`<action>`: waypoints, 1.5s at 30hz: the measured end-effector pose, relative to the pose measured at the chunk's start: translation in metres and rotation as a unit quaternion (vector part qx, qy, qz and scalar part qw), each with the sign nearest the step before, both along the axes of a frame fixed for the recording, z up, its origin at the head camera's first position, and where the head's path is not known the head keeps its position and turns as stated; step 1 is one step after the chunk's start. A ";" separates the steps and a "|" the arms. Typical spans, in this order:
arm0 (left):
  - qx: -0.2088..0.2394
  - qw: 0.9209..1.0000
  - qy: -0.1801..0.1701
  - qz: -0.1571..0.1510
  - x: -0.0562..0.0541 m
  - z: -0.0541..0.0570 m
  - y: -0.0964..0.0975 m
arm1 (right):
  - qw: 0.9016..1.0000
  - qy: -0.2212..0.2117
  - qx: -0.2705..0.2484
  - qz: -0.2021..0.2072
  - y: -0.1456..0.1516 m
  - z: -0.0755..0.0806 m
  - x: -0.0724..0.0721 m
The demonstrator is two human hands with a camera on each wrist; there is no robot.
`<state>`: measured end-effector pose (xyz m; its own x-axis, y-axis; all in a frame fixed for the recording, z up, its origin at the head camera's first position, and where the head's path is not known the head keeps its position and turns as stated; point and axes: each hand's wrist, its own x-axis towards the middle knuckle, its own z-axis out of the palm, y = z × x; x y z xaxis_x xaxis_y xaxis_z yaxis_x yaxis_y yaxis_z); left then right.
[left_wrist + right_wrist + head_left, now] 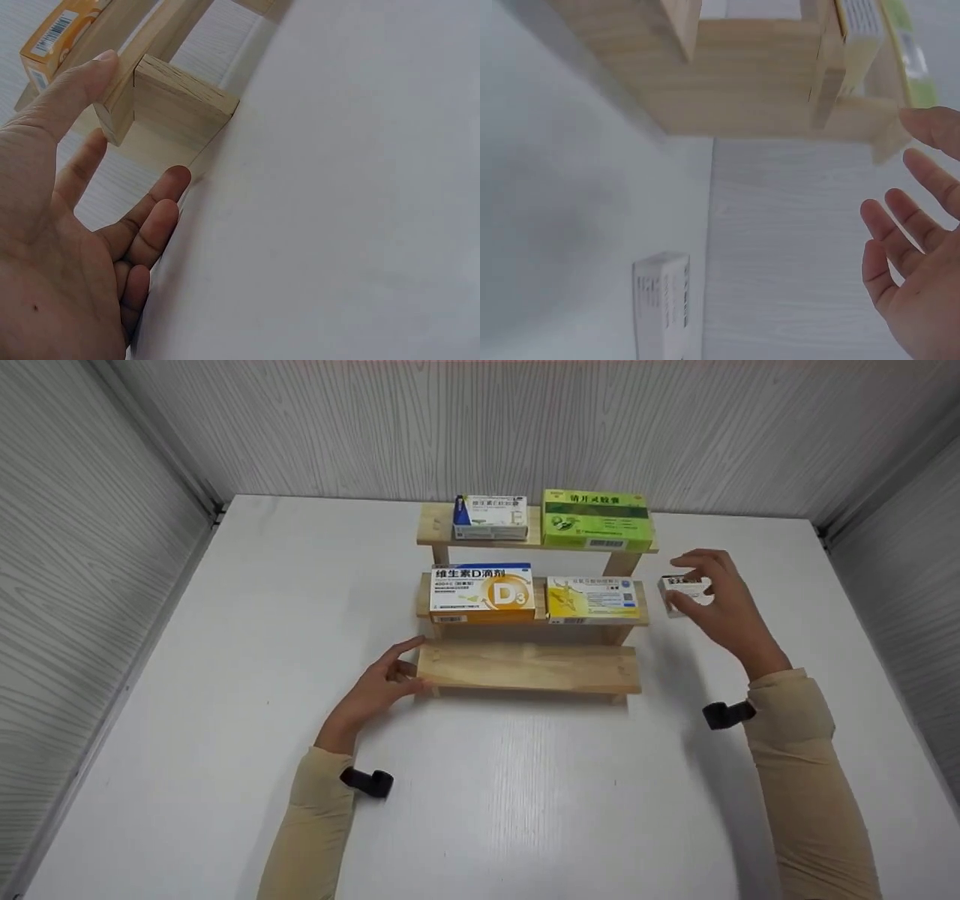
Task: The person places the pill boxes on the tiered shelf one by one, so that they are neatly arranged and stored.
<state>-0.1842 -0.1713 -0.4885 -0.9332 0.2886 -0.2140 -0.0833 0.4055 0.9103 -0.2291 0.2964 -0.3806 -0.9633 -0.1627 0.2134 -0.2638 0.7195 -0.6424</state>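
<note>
A three-tier wooden rack (pixel 525 667) stands on the white table. At the left end of its lowest shelf, my left hand (pixel 375 690) holds the board between thumb and index finger. The other fingers curl loosely below in the left wrist view. To the right of the rack, my right hand (pixel 727 600) hovers over a small white box (pixel 679 587) with dark print, partly hidden behind the fingers. Thumb and fingers are spread and curved, with a gap to the box (pixel 662 304) in the right wrist view.
The top shelf holds a white-and-blue medicine box (pixel 491 519) and a green medicine box (pixel 596 521). On the middle shelf sit an orange-and-white vitamin D box (pixel 480 594) and a yellow-and-white box (pixel 592 600). Grey wood-grain walls (pixel 487 427) enclose the table's back and sides.
</note>
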 end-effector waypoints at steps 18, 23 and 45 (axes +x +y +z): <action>-0.009 1.000 -0.007 0.005 0.002 0.003 0.001 | 0.985 -0.145 0.075 -0.053 0.070 -0.039 -0.025; -0.007 1.000 -0.021 0.007 -0.001 0.003 0.003 | 0.978 -0.172 0.100 -0.061 0.086 -0.044 -0.026; -0.022 1.000 -0.015 0.001 0.001 0.005 0.001 | 0.957 -0.248 0.132 -0.074 0.106 -0.063 -0.034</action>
<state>-0.1833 -0.1701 -0.4837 -0.9271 0.2760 -0.2535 -0.1108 0.4443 0.8890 -0.2631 0.4021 -0.4433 -0.9523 -0.0016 -0.3050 0.1435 0.8801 -0.4526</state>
